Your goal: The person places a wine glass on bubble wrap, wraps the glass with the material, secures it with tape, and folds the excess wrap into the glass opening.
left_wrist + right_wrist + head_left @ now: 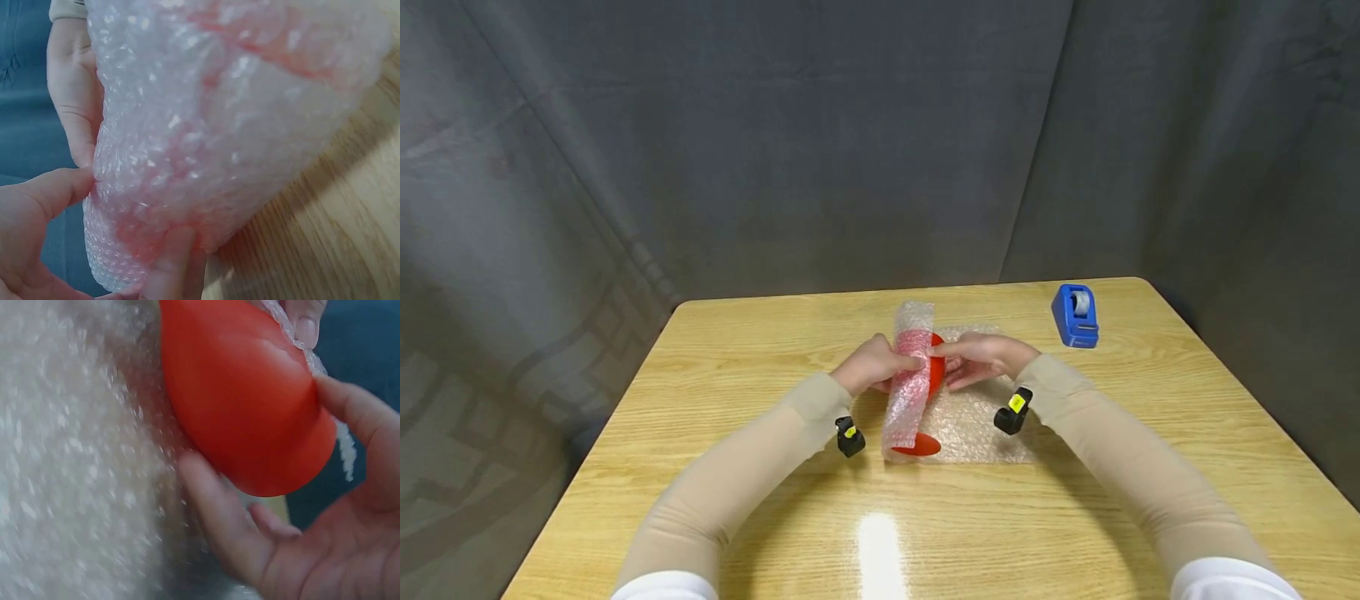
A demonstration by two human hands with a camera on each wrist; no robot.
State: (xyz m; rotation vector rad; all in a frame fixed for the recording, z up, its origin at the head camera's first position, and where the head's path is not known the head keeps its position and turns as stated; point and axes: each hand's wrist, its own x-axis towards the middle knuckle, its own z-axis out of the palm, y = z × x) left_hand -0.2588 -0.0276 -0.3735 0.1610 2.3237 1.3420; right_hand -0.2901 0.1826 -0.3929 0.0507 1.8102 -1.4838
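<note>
A smooth, rounded red object with a narrowing body lies across a sheet of bubble wrap on the table. One side of the sheet is folded up over it, so its left half shows only as red through the bubbles. A red oval end sticks out toward the front. My left hand grips the folded wrap from the left, its thumb and fingers around the bundle. From the right, my right hand holds the red object, thumb at the wrap's edge and fingers along its underside.
A blue tape dispenser with a roll of clear tape stands at the back right of the wooden table. Grey curtains hang behind and beside the table. The flat part of the wrap stretches right, beneath my right hand.
</note>
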